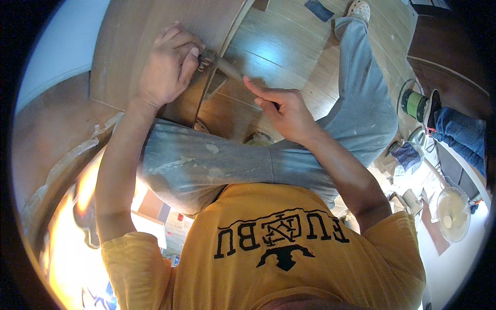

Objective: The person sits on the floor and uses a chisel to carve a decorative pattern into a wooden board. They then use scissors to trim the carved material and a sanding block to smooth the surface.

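Note:
My left hand (173, 64) is closed over a brown wooden panel (139, 31), fingers curled and thumb pressed in at the side. Beside its thumb, at the panel's edge, is a small dark thing with coil-like loops (205, 62); I cannot make out its kind. From there a narrow grey piece (229, 68) reaches toward my right hand (284, 111). The right index finger is stretched out, its tip at the end of that piece. Thumb and index stand apart, while the other fingers are partly hidden.
My legs in grey trousers (206, 155) bend around the work on the wood-look floor (274, 31). A dark flat scrap (319, 10) lies farther off. At the right are another person's jeans-clad leg (460, 126) and a translucent bowl (452, 214). Bright light glares at lower left.

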